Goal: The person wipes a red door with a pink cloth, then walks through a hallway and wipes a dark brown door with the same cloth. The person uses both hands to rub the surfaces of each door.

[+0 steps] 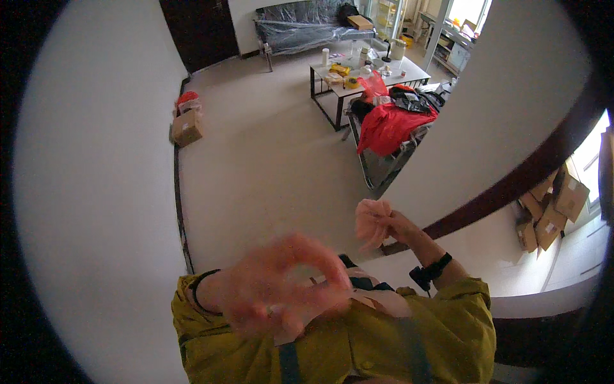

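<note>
My left hand [288, 288] is raised close to the camera and blurred by motion. Its fingers and thumb curve round a gap, and nothing is plainly seen in it. Farther right, my right hand [397, 225] grips a crumpled piece of thin pink material [373, 222], cloth or plastic; the picture does not settle which. Both arms wear rolled olive-yellow sleeves, and a black strap with a small device [430, 272] is on the right forearm. Between the arms, dark and beige items in front of the torso are partly hidden by the left hand.
A white wall [96, 192] runs along the left, with a cardboard box [187, 127] at its foot. A low table [412, 72] bears bottles and packets. Near it, red fabric [391, 127] lies on a metal-framed piece. A wall end stands at right; cardboard boxes [549, 225] lie beyond.
</note>
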{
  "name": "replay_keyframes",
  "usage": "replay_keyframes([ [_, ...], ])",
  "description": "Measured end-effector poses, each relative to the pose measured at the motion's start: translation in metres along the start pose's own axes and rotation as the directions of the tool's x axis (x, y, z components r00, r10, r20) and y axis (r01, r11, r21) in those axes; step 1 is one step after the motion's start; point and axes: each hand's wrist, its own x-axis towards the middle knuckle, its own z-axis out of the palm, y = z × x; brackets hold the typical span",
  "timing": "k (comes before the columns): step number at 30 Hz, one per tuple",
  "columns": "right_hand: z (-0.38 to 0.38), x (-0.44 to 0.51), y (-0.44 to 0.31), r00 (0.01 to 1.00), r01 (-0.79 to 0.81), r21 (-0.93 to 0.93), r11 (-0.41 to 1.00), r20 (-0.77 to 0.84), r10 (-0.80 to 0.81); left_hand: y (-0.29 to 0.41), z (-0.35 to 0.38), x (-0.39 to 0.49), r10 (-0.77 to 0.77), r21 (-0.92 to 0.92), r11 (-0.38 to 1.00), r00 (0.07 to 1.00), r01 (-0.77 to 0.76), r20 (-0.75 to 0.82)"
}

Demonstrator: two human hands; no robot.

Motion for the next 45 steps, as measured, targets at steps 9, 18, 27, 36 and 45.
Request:
replay_keyframes([
  [9, -0.041, 0.226, -0.105, 0.999, 0.01, -0.051, 0.999, 0.042, -0.008, -0.099, -0.158, 0.154, 0.428, -0.834, 0.542, 0.889, -0.105, 0.166],
  [18, -0.003, 0.471, -0.259, 0.994, -0.065, -0.063, 0.996, 0.083, 0.07, -0.115, -0.409, 0.198, 0.091, -0.551, 0.835, 0.984, 0.01, 0.155],
  [27, 0.032, 0.71, -0.332, 0.948, 0.084, -0.008, 0.996, 0.309, -0.078, -0.18, -0.701, 0.159, -0.033, 0.294, 0.956, 0.997, 0.013, 0.065],
  [36, 0.022, 0.874, -0.428, 0.992, 0.096, -0.266, 0.959, -0.049, -0.113, -0.35, -0.95, 0.179, -0.247, 0.57, 0.753, 0.944, 0.328, -0.217],
  [45, 0.022, 1.14, -0.562, 0.997, 0.076, -0.478, 0.875, 0.051, -0.059, -0.458, -1.201, 0.224, -0.408, 0.635, 0.536, 0.83, 0.556, -0.381],
])
